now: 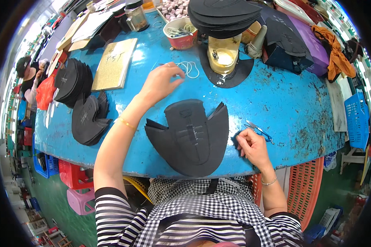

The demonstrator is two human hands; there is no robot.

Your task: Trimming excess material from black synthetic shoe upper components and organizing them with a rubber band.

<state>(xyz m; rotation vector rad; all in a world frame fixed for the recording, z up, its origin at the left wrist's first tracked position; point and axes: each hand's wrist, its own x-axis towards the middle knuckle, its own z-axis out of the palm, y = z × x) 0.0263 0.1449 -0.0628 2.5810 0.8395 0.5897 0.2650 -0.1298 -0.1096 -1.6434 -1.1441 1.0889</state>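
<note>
A stack of black, shield-shaped sheet pieces point(187, 142) lies flat before me, with notched upper corners and pale marks down the middle. My left hand point(163, 81) hovers beyond it over the table, thumb and bent fingers apart, with nothing visible in it. Close to its fingertips lies a loop of thin white cord point(189, 69). To the right of the stack, my right hand point(253, 148) rests on the table with its fingers closed. A small dark scrap point(235, 140) shows beside its fingertips; whether they grip it is unclear. Small scissors with blue handles point(261, 132) lie just beyond that hand.
More black pieces point(90, 119) lie in stacks at the left, near a worn notebook point(114, 64). At the back stand a red-and-white tub of bands point(180, 35), a yellowish glue container point(223, 55) under black sheets, and a grey cone point(256, 43). Another person point(29, 78) sits far left.
</note>
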